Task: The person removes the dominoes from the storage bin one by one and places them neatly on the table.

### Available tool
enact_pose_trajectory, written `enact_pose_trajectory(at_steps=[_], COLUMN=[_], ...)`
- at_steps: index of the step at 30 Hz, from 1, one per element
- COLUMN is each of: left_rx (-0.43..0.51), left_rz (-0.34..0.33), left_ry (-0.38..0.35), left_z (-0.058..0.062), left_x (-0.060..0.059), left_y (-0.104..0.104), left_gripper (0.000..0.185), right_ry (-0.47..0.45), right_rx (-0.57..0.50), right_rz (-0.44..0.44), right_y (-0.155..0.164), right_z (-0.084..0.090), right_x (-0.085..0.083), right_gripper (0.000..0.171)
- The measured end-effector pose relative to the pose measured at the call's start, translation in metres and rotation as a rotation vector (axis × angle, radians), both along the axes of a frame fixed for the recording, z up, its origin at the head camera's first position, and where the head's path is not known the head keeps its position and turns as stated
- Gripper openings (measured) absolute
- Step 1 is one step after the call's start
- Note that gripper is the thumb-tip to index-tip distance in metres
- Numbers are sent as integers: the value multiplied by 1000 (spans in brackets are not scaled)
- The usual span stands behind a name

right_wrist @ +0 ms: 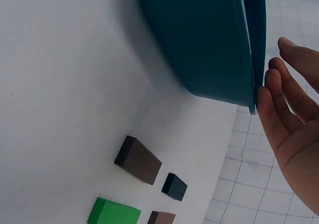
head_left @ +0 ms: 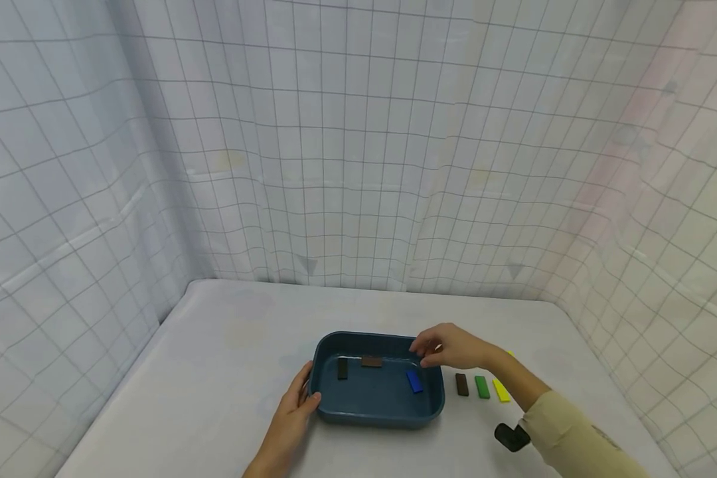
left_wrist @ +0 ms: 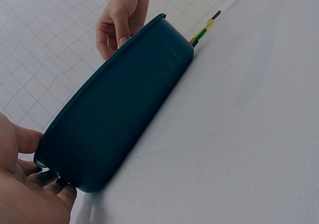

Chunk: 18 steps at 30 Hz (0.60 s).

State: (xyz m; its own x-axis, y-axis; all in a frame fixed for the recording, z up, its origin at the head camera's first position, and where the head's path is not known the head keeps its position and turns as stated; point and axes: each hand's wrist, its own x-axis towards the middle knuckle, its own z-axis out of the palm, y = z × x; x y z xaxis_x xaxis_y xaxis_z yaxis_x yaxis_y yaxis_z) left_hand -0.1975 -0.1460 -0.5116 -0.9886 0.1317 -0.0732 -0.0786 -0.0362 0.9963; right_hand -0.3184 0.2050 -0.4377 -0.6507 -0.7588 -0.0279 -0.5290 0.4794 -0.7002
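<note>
A dark blue-green basin stands on the white-covered table. Inside it lie a black block, a brown block and a blue block. My left hand grips the basin's left end, thumb at the rim and fingers against the outer wall. Over the basin's back right corner hovers my right hand, its fingers loosely bent. In the right wrist view no block shows between the thumb and fingers of that hand, and its fingers are close beside the rim.
Right of the basin lie a dark brown block, a green block and a yellow block. The right wrist view also shows a black block there. A black object is beside the right sleeve. Grid-patterned curtains surround the table.
</note>
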Motion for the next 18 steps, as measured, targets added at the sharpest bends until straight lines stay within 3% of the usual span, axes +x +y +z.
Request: enact_pose_trajectory(at_steps=[10, 18], left_rx=[4, -8], left_rz=[9, 19], left_ry=[34, 28], left_z=[0, 1], left_x=[1, 3], left_y=[2, 2], left_gripper=[62, 63], right_ry=[-1, 6], right_rx=[119, 318], right_rz=[77, 88], right_y=[-26, -49], right_z=[-3, -8], right_x=[-13, -13], right_gripper=[31, 29])
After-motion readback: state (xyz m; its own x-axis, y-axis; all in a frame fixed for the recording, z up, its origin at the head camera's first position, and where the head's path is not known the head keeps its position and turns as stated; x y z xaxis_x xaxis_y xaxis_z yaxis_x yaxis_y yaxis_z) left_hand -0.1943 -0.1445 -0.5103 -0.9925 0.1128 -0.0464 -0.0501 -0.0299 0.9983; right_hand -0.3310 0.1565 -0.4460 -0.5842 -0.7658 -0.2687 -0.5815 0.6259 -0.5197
